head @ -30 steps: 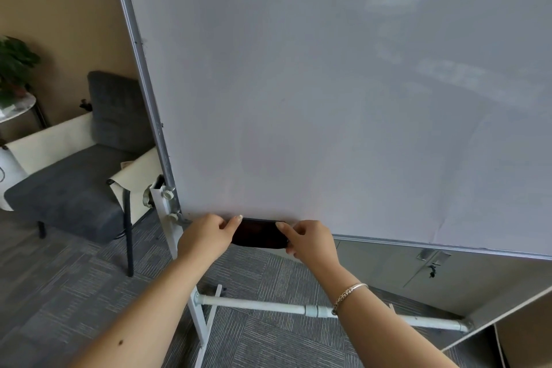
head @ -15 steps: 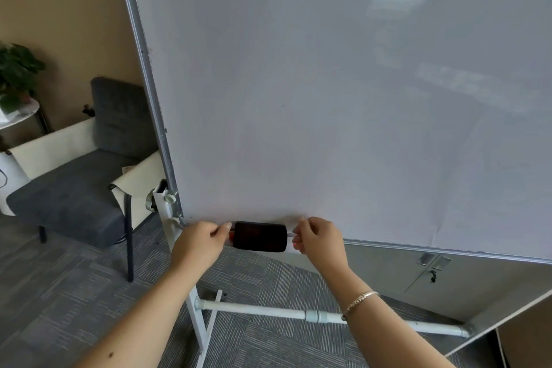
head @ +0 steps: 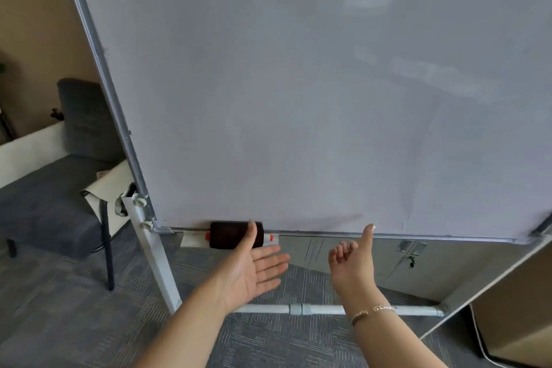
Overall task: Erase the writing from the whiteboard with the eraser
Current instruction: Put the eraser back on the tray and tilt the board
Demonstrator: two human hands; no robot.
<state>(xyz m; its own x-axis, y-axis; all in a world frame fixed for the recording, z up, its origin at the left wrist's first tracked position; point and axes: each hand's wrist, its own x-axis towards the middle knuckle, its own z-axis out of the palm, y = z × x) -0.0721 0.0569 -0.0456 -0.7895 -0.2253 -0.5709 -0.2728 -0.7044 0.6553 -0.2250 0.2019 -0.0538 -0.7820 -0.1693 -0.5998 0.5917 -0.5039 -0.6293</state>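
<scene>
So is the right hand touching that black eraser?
Apart. The head view shows the right hand well clear of the eraser, with the whiteboard's lower edge visible between them.

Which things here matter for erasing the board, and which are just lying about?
For the job:
whiteboard
dark eraser, on the board's bottom rail
left hand and right hand, both holding nothing

Lying about:
what looks like a marker with red ends, behind the eraser
grey chair
cabinet behind the board

To your left a grey chair (head: 44, 203) stands on striped grey carpet (head: 59, 323), cream cloth (head: 27, 155) draped over its arm. Beige cabinets (head: 388, 266) sit ahead of you.
</scene>
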